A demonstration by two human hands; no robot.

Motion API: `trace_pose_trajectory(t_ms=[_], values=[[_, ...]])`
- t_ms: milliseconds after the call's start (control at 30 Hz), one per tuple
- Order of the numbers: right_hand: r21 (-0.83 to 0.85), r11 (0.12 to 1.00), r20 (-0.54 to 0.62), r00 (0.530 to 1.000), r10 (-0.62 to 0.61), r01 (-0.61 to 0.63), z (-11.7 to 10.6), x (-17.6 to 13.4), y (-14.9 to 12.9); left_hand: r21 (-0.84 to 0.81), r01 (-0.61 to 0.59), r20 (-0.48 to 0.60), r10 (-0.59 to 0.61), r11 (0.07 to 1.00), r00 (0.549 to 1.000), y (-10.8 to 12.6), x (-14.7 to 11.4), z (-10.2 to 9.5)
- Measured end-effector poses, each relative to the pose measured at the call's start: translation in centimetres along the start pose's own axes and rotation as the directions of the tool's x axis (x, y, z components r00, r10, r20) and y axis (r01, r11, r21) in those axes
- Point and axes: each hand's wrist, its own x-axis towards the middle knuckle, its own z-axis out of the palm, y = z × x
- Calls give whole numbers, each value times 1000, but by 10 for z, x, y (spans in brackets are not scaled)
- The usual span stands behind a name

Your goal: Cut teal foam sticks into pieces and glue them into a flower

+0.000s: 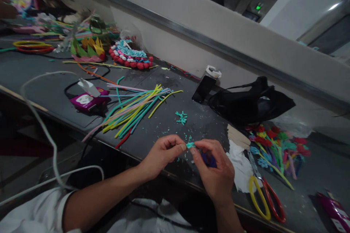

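Note:
Between the fingertips of my left hand (164, 154) and my right hand (216, 165) is a small teal pipe cleaner piece (190, 145), pinched from both sides. Something dark blue (209, 160) shows beneath my right palm; I cannot make out what it is. Just beyond my hands lies a little pile of short teal cuttings (181, 117), with tiny scraps scattered around it. A loose bundle of long pipe cleaners (136, 111) in yellow, teal, pink and blue rests to the left.
Right of my hands lie scissors (259, 196) with yellow and red handles, white tissue (237, 164) and pipe cleaner flowers (279, 145). Behind are a phone (204, 89) and a black bag (248, 102). A purple power strip (89, 99) with a white cable sits left.

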Motion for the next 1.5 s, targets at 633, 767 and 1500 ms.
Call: trace_pose_trajectory(t_ms=[633,767,1500], values=[[13,994,-29,994,108,-108,4,-1,-4,5,-8,-8,8,1000,1000,-1,0,0],[19,995,-28,995,95,-94,5,-1,-4,6,-15,-8,15,1000,1000,0,-1,1],[42,997,-82,995,63,-60,13,-6,-6,-53,23,8,-23,998,1000,0,-1,1]])
